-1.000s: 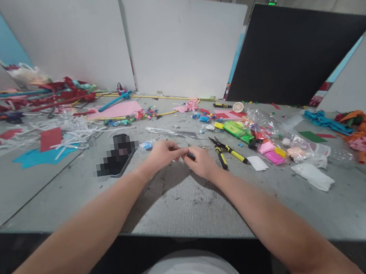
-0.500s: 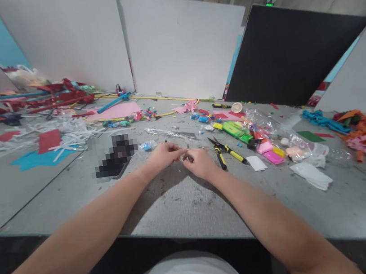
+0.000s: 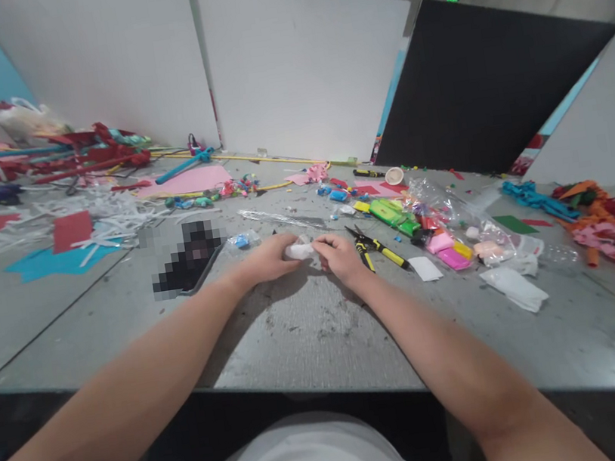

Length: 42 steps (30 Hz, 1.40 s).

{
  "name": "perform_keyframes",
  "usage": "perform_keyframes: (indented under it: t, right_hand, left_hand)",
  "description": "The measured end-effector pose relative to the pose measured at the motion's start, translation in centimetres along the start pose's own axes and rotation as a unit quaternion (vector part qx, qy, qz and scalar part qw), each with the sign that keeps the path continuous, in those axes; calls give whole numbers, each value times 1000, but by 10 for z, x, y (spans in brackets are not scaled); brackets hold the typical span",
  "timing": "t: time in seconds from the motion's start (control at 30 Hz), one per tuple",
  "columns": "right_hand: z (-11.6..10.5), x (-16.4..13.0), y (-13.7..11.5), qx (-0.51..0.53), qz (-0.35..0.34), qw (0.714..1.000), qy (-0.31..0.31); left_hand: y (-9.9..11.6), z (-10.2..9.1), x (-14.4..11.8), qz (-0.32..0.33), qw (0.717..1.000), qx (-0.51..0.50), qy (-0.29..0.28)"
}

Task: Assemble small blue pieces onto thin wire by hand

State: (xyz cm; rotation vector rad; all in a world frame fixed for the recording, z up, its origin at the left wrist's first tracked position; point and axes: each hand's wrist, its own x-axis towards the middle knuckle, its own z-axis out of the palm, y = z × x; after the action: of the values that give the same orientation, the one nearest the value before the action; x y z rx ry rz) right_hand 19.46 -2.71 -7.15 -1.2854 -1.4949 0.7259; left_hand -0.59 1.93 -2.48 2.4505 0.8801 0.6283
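From the head view, both hands met over the middle of the grey desk (image 3: 123,302), near its front edge. The left hand (image 3: 266,261) and the right hand (image 3: 339,256) were each closed narrowly, fingertips pinching opposite ends of a small white lump (image 3: 300,251) that sat between them, at or just above the desktop; I could not tell which. It looked soft and matte, like modelling clay or crumpled tissue, and was too small to tell which. Worked well, such a piece wants light, even fingertip pressure from both sides, so it keeps its shape and does not tear.

Just right of the right hand lay yellow-handled pliers (image 3: 374,247), metal jaws pointing to the far edge. Beyond them, a crinkled clear plastic bag (image 3: 454,217) held pink, yellow and green blocks. Paper strips (image 3: 611,237), orange and pink, were heaped toward the right edge.
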Motion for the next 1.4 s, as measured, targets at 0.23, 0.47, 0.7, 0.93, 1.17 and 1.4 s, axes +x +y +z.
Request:
perform_keyframes:
  t: [0.23, 0.47, 0.7, 0.93, 1.17, 1.4]
  right_hand:
    - [-1, 0, -2, 109, 18, 994, -25]
    - [-7, -9, -15, -80, -91, 991, 64]
    - [-2, -14, -20, -108, -129, 985, 44]
    - [1, -14, -18, -70, -86, 993, 49]
    - [1, -11, -15, -111, -115, 985, 70]
    - [1, -13, -17, -179, -163, 967, 76]
  left_hand:
    - [-2, 0, 1, -43, 998, -55, -10]
    - [-9, 5, 3, -100, 973, -197, -69]
    - [-9, 11, 2, -98, 957, -266, -68]
    - [-7, 11, 1, -81, 955, -278, -61]
    - [2, 7, 0, -104, 952, -282, -64]
    - [0, 9, 2, -104, 955, -269, -66]
